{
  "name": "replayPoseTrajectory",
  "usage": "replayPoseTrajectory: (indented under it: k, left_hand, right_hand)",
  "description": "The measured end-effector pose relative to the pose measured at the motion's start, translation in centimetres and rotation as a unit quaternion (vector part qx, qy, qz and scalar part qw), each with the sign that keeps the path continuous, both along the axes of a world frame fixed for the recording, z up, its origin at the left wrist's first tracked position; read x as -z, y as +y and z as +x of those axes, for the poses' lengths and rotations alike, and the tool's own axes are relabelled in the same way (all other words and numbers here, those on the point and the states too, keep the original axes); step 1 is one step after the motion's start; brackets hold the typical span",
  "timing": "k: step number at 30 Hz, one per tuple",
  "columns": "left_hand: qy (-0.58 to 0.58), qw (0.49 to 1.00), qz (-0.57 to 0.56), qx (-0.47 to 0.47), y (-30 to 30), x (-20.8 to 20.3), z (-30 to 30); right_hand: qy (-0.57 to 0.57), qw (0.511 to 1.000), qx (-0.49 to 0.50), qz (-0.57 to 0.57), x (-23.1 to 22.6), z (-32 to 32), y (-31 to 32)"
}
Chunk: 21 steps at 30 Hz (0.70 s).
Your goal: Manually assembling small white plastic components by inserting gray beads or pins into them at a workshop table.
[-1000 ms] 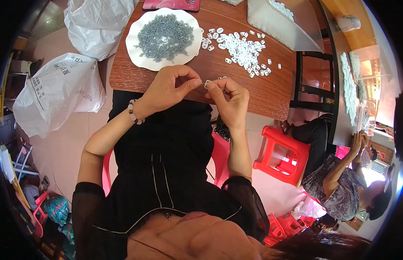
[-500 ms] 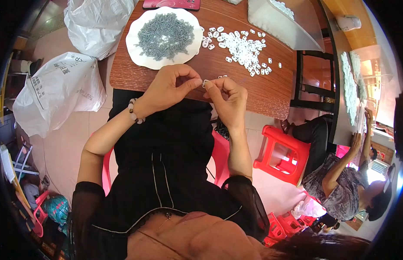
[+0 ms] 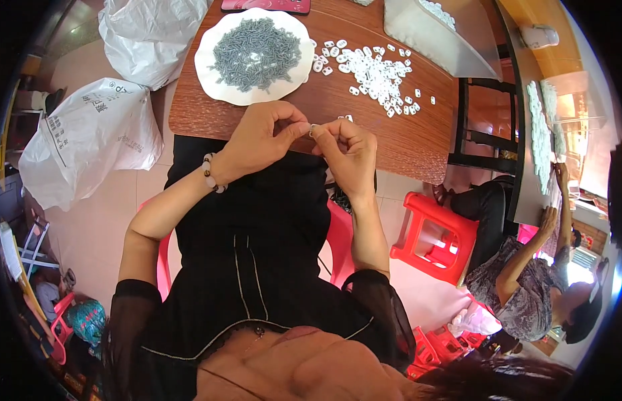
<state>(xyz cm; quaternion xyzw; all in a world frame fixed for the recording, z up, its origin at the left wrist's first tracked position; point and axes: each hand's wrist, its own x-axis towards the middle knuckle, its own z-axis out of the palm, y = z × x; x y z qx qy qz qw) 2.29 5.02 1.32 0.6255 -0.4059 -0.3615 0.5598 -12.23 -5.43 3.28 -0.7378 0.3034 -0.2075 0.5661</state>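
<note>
My right hand pinches a small white plastic piece between thumb and forefinger, just off the table's near edge. Against that piece come the closed fingertips of my left hand; anything between them is too small to make out. Beyond my left hand, a scalloped white plate carries a heap of small grey screw-like pieces. Many loose white plastic pieces with two holes are spread over the wooden table to the plate's right. A few white pieces also lie close to my fingertips.
A pale open tray with white pieces stands at the far right, near a pink-red flat case at the far edge. White sacks rest on the floor at left. A red stool and a co-worker are at right.
My right hand has shifted slightly left with the white piece. The gap between it and my left fingertips has closed. At right, the co-worker's hands have moved a little.
</note>
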Motion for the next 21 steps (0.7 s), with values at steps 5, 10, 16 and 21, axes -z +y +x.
replayPoseTrajectory:
  k: [5,10,16,21]
  left_hand:
    - [0.003,1.0,-0.001,-0.006,0.0,0.0,-0.1]
    - [0.004,1.0,0.017,0.001,-0.1,-0.2,0.0]
    - [0.042,0.999,0.013,0.025,-0.2,-0.6,0.4]
    - [0.074,0.997,0.015,0.024,-0.4,-0.8,0.7]
  right_hand:
    - [-0.002,1.0,0.006,0.01,0.1,0.2,0.1]
    - [0.006,1.0,0.009,0.024,0.2,0.1,0.0]
    - [-0.04,0.996,0.018,0.072,0.4,0.0,-0.5]
    - [-0.04,0.996,0.022,0.073,0.3,-0.1,-0.7]
